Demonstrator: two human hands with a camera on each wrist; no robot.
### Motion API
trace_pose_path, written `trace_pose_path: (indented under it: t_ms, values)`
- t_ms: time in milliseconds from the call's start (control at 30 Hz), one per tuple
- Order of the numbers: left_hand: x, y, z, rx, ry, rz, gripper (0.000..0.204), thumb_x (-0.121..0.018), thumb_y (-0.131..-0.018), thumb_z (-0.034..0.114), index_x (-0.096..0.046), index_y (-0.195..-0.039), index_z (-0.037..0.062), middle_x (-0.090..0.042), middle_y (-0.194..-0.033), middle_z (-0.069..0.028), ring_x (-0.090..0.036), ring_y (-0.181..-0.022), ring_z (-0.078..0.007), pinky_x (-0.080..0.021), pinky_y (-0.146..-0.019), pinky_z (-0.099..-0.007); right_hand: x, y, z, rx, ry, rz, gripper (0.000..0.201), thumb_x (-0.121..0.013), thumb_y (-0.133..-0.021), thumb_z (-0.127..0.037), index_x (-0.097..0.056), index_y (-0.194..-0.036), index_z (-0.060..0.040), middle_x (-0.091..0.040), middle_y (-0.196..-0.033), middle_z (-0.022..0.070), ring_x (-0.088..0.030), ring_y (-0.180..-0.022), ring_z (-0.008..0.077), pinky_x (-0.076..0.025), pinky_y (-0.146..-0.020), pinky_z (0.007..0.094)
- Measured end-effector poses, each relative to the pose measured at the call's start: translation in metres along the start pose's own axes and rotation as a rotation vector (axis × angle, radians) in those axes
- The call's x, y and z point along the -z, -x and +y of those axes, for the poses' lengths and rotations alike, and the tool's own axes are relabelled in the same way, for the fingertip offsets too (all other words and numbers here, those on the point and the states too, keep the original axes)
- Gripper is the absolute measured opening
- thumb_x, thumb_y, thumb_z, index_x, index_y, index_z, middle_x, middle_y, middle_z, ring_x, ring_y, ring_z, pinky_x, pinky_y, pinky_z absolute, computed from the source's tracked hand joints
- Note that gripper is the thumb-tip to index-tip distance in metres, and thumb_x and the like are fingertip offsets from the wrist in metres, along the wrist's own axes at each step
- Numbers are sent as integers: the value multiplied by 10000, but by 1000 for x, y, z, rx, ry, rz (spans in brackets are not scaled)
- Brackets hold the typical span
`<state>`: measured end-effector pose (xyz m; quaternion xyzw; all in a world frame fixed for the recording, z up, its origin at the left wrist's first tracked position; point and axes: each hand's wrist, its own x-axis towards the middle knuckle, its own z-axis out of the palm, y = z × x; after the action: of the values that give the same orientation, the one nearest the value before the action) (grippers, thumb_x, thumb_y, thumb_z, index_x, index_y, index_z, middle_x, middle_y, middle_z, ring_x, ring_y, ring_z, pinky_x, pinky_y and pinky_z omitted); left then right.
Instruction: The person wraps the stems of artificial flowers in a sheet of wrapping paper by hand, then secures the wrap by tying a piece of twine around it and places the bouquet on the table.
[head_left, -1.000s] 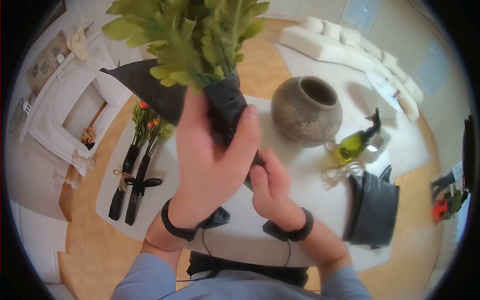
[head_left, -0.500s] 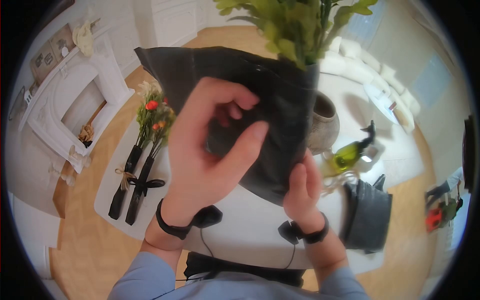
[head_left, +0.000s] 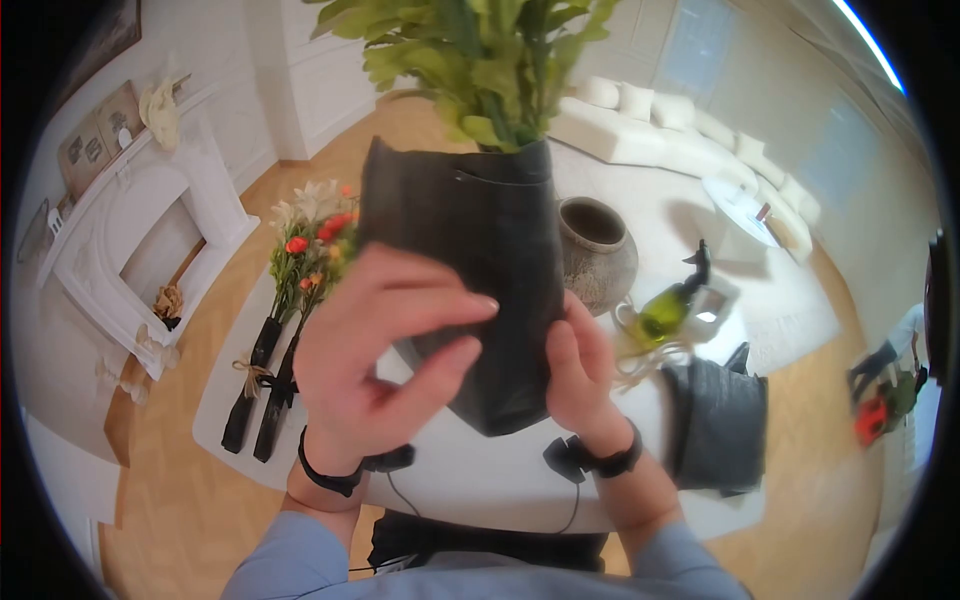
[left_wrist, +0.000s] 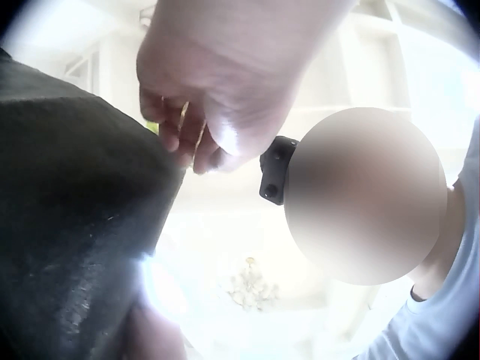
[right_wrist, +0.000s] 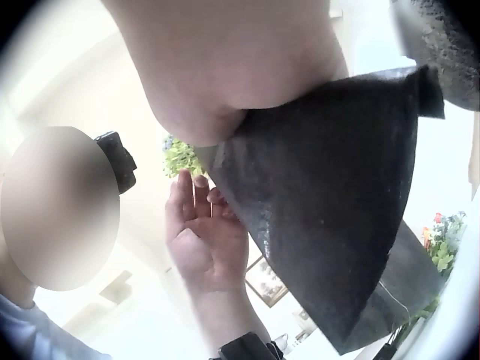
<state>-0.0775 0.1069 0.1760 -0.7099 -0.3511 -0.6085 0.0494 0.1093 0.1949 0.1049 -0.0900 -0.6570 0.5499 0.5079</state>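
In the head view a bunch of green leafy stems stands up out of a black wrapping sheet, held in front of the body over the table. My right hand grips the sheet at its right edge, with the thumb on the near side. My left hand is at the sheet's left side, fingers loosely bent and fingertips over its front. From the right wrist view, the left palm faces the wrap with fingers nearly straight. The sheet tapers to a pointed lower corner there. The lower stems are hidden inside.
Two black-wrapped flower bunches lie at the table's left. Behind the wrap stands a round brown pot. A green spray bottle, loose twine and folded black sheets are to the right. Another person is far right.
The left hand has let go of the wrapped stems it gripped earlier. The bunch swung right, then back left. The sheet, spread wide to the left half a second ago, now looks narrower.
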Motion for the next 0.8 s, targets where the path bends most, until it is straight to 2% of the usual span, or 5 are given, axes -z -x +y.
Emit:
trace_pose_path:
  t_ms: [67,233,533,700,800]
  values:
    - [-6,-1,2,3,-6,-67,303,-794,-717,59,-727,-1009,16,-597,-989,-109,-576,-831,-220,-463,-732,-297,-5,0,-6,-23,30,42,186,-428,-1083,-166,-552,-1077,-27,-555,-906,-48,-460,-822,19,-391,-720,178]
    - [-25,4,4,95,-138,-141,453,-882,-614,72,-750,-1043,132,-484,-936,-57,-505,-803,-192,-428,-690,-291,-9,1,-14,4,96,108,176,-444,-1082,-172,-553,-1062,-35,-536,-886,-50,-438,-808,12,-386,-706,180]
    - [-34,1,-16,54,-220,-146,343,-858,-655,68,-708,-962,99,-472,-943,-52,-501,-848,-190,-437,-722,-288,-2,-2,-36,-180,-6,101,224,-439,-1092,-213,-568,-1077,-31,-530,-884,-66,-430,-810,5,-389,-706,186]
    - [-42,8,-22,338,133,-59,277,-757,-818,65,-587,-1032,20,-550,-979,-28,-498,-823,-121,-424,-766,-262,-2,0,-26,-220,-17,54,231,-445,-1090,-219,-572,-1067,-27,-529,-870,-64,-424,-792,4,-383,-688,185]
    - [-39,10,-25,338,114,-20,285,-757,-813,68,-566,-1023,39,-537,-997,-65,-545,-835,-169,-434,-742,-260,-5,2,-24,-240,-1,2,232,-448,-1088,-221,-569,-1067,-25,-513,-843,-65,-418,-767,11,-384,-666,194]
